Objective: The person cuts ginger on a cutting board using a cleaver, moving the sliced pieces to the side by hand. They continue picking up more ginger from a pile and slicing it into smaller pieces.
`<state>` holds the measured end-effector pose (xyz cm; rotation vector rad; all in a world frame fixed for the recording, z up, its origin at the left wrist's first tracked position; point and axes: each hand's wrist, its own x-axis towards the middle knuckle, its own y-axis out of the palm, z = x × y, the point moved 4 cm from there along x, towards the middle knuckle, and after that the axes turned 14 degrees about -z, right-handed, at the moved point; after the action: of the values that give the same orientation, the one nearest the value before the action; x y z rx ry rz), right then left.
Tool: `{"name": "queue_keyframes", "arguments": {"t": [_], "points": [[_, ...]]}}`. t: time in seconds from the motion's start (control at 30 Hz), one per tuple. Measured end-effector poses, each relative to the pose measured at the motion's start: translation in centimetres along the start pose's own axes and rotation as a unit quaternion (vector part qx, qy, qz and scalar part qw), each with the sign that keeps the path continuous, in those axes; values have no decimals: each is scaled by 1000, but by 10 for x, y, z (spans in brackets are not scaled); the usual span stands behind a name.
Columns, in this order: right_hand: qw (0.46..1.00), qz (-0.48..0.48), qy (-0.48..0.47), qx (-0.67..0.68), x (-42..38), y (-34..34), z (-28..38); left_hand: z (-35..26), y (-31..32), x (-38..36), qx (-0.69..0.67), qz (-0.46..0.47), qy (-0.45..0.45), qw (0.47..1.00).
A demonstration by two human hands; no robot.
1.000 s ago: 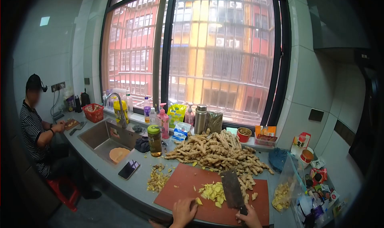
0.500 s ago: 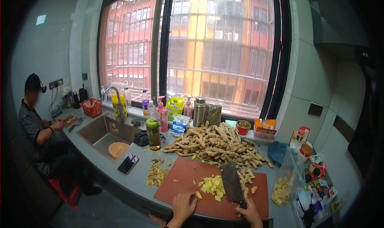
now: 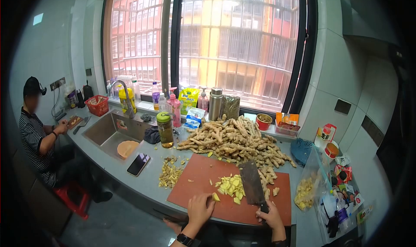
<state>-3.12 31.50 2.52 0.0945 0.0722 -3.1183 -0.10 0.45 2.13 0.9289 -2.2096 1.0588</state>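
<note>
My right hand (image 3: 273, 214) is wrapped round the black handle of a cleaver (image 3: 251, 183), whose dark blade lies over the right part of the red cutting board (image 3: 186, 193). Near the board's front edge, my left hand (image 3: 200, 209) pinches a small yellow ginger piece (image 3: 216, 196) at its fingertips. Between the hands and a little farther back lies a small heap of sliced ginger (image 3: 231, 186). A large pile of whole ginger (image 3: 234, 141) rests behind the board and partly on it. Ginger scraps (image 3: 170, 174) lie left of the board.
A phone (image 3: 138, 164), a green-lidded bottle (image 3: 165, 130) and a sink (image 3: 108, 136) are to the left. On the right stand a clear bag of ginger (image 3: 305, 195) and a tray of packets. A seated person (image 3: 37, 136) works at the far left counter.
The view has shifted slightly, and more of my left wrist with its watch shows. Both hands keep nearly the same places on the board, the cleaver still in my right hand.
</note>
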Motion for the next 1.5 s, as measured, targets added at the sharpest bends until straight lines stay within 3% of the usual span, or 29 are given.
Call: {"name": "queue_keyframes", "arguments": {"t": [0.83, 0.93, 1.07, 1.13, 1.2, 1.3, 1.5], "points": [[1000, -22, 6, 5, -4, 3, 8, 4, 5, 0, -14, -21, 14, 1000], [998, -32, -45, -22, 1, -3, -4, 2, 1, 1, -28, -11, 7, 1000], [998, -14, -55, 37, 14, -6, -22, 5, 1, 0, -67, -23, 9, 997], [999, 11, -31, -22, 7, -6, -5, 12, 12, -6, -58, -7, -18, 998], [996, -2, -73, -57, 2, -2, 6, 9, 12, -7, -55, 9, -23, 998], [998, 15, -13, -61, 10, -11, -8, 9, 10, -6, -64, 20, -30, 997], [997, 1, -3, -74, 3, -5, 3, 14, 15, -9, -78, 15, -35, 996]]}}
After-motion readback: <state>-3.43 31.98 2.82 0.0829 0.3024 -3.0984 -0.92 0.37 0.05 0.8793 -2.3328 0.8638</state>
